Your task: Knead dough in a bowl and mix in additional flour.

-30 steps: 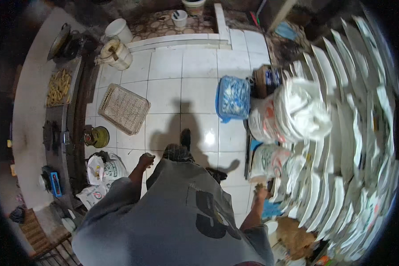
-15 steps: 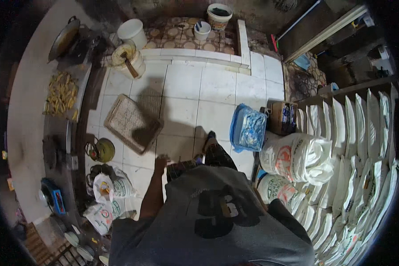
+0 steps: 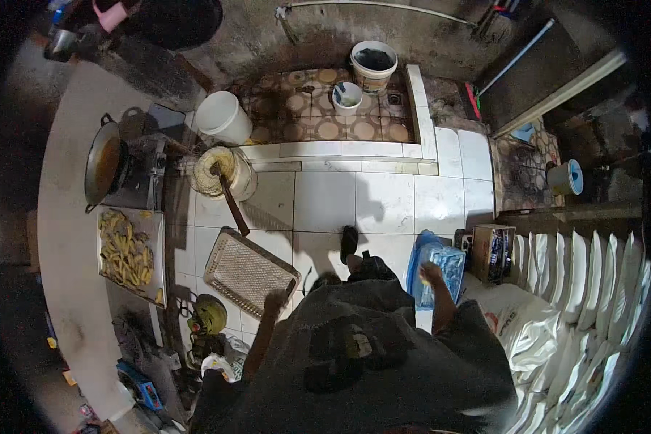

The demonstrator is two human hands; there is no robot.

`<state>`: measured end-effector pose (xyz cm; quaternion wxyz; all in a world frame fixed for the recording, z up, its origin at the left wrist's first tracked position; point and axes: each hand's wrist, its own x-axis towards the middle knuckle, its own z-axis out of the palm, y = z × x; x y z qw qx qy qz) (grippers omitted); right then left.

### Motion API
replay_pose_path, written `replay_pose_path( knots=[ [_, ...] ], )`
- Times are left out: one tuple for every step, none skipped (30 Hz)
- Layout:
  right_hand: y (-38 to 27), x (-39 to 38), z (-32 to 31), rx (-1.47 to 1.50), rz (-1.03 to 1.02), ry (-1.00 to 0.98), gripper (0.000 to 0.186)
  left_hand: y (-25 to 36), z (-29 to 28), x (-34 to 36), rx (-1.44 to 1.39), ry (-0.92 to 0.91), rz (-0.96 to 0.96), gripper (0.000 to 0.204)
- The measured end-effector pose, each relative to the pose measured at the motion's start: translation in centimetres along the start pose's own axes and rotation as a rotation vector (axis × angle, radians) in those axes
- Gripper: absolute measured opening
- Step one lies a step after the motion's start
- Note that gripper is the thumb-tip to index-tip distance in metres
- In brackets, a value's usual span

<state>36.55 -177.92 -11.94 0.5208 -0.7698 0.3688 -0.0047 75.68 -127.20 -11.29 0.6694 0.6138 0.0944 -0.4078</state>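
My left hand (image 3: 274, 299) hangs low at my side, in front of the near edge of a beige woven-look plastic basket (image 3: 247, 271) on the floor. Its fingers are blurred, and I cannot tell whether it touches the rim. My right hand (image 3: 432, 273) is over a tub lined with blue plastic (image 3: 448, 259). The fingers look curled, with a small yellowish patch at them too unclear to name. My dark shoe (image 3: 349, 242) is set forward on white tiles.
On the left, a counter carries a wok (image 3: 105, 163) and a tray of peeled bananas (image 3: 126, 249). A green gas cylinder (image 3: 208, 315) stands below. Ahead are a bucket with a long-handled strainer (image 3: 231, 199) and a low tiled ledge (image 3: 318, 150). White sacks (image 3: 582, 271) are stacked right.
I have stepped forward, so the basket and tub now lie closer to me. My right hand has come into view over the tub; my left hand has moved beside the basket.
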Motion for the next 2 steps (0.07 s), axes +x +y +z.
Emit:
replay_pose_path(
  knots=[
    [-0.4,3.8,0.7,0.333,-0.03,0.039,0.016,0.7,-0.6,4.1,-0.276,-0.128,0.041,0.041],
    [-0.3,5.7,-0.3,0.323,-0.026,0.034,0.016,1.2,-0.9,8.1,-0.549,-0.363,0.032,0.044]
  ],
)
